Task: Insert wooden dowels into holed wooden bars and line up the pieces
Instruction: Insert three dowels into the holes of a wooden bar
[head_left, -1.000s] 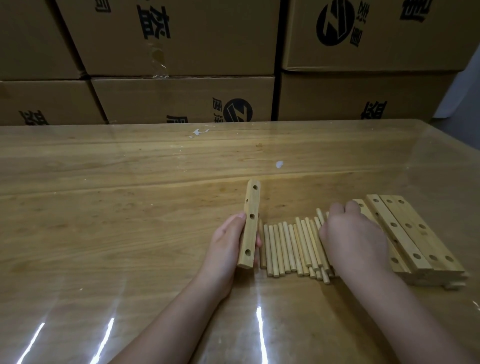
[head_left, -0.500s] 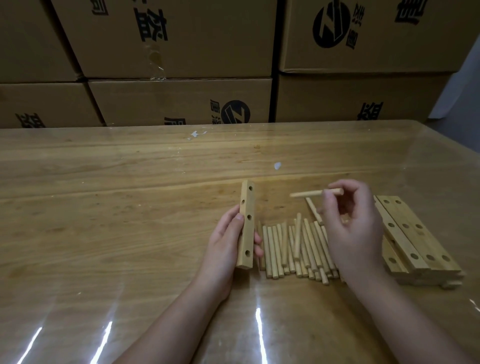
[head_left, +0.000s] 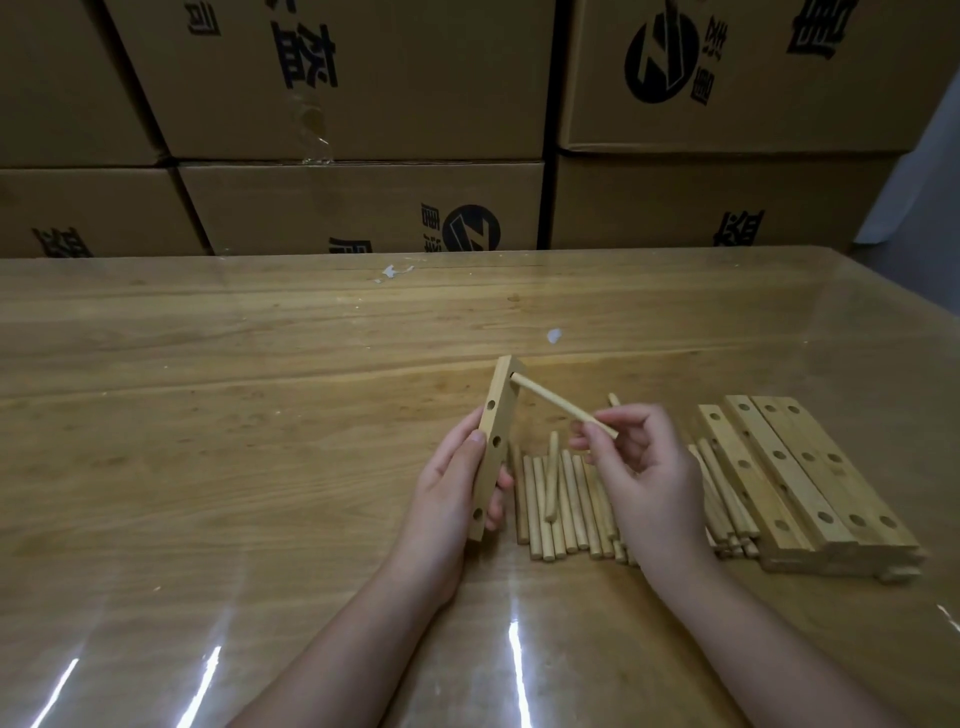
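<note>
L hand (head_left: 452, 488) grips a holed wooden bar (head_left: 491, 470) at its lower half: fingers curled round the back, thumb on the holed face. Bar is held on edge, far end tilted up and away from the person, near end low over the table (head_left: 208, 415); can't tell if it touches.

R hand (head_left: 644, 483) pinches the near end of one dowel (head_left: 556, 402) btw thumb and forefinger, other fingers loosely curled. Dowel slants up and to the left, its far tip meeting the hole at the bar's far end; how deep it sits, can't tell.

Below and btw the hands, a row of loose dowels (head_left: 566, 519) lies side by side on the table, one crossed askew on top, partly hidden by the R hand. More dowels lie just right of that wrist, against a stack of holed bars (head_left: 810, 478), holed faces up, approx parallel, at least 2 layers.

Table has a glossy clear cover w/ light streaks near the front edge. A white scrap (head_left: 554, 335) lies beyond the bar. Printed cardboard boxes (head_left: 363, 208) are stacked behind the table.
</note>
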